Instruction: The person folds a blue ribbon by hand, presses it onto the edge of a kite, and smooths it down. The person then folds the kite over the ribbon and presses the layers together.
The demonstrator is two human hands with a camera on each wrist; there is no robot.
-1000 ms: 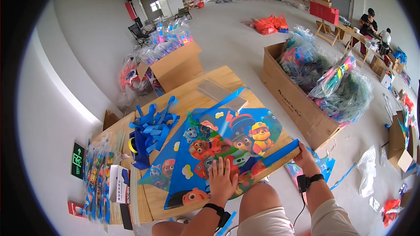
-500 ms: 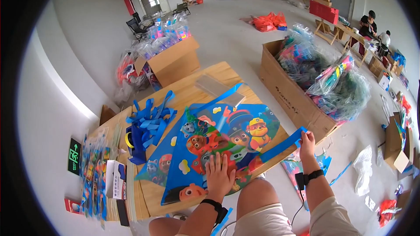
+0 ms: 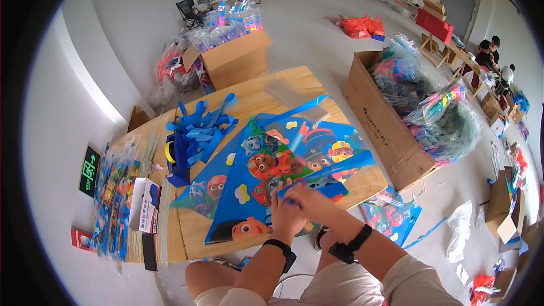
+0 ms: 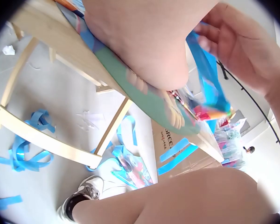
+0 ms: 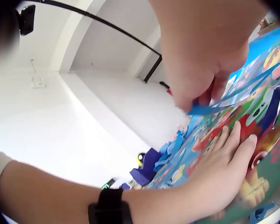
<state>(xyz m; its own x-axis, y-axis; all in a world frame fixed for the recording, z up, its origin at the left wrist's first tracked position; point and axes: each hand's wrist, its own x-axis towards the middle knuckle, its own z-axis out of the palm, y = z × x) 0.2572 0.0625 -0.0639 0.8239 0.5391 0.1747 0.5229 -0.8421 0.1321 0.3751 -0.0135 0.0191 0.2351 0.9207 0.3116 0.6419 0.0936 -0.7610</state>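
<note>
Now spread left fingers [image 5: 229, 143] are pressed on the glossy, cartoon-printed plastic sheet [image 3: 265, 164]; above it, a flat blue ribbon [image 5: 210, 110] is pinched by right fingers [image 5: 219, 87]. Limp, likely light: best gripped endwise.

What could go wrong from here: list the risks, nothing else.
The blue strip pinched by the right hand may twist or land crooked. The printed sheet could slide if the left hand lifts. The ribbon heap beside it might get in the way.

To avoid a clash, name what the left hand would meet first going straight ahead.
The left hand would likely meet the blue strip pinched by the right hand, though depth is unclear.
</note>
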